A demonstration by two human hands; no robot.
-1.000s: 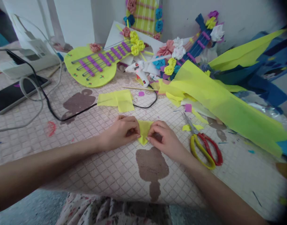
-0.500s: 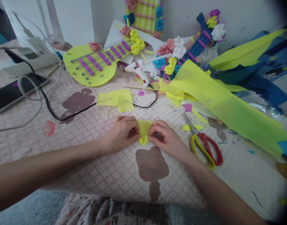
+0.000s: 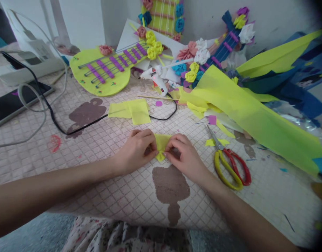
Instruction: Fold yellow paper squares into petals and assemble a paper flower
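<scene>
A table under a quilted cloth [image 3: 118, 199] fills most of the view. Two hands work near its middle: the left hand [image 3: 138, 148] has thumb and forefinger closed on the left side of a small piece of yellow paper [image 3: 162, 140], and the right hand [image 3: 183, 154] pinches its right side the same way. The paper lies between them, flat along its far edge and puckered along its near edge.

To do this gathering well, I would keep both pinches light and level, push the folds in by small, equal amounts, and hold the finished pleats firmly so they don't spring open. Thin paper like this probably tears if tugged, so easing inward looks safer than pulling apart.

Counting from the big things down: one long yellow sheet [image 3: 242, 115] slants across the right side. Of guitar-like models there are three: one yellow [image 3: 105, 82] with seven purple strips, one blue [image 3: 226, 49], and one yellow panel with strings [image 3: 161, 17], cut off by the top edge. There is one phone [image 3: 8, 105], one pair of scissors [image 3: 221, 149] lying open, and one glue gun [image 3: 161, 84]. Cut yellow pieces [image 3: 120, 109] overlap on the black cable [image 3: 91, 124]; I cannot tell how many. Two loose purple scraps [image 3: 212, 120] lie on the cloth, well apart.
</scene>
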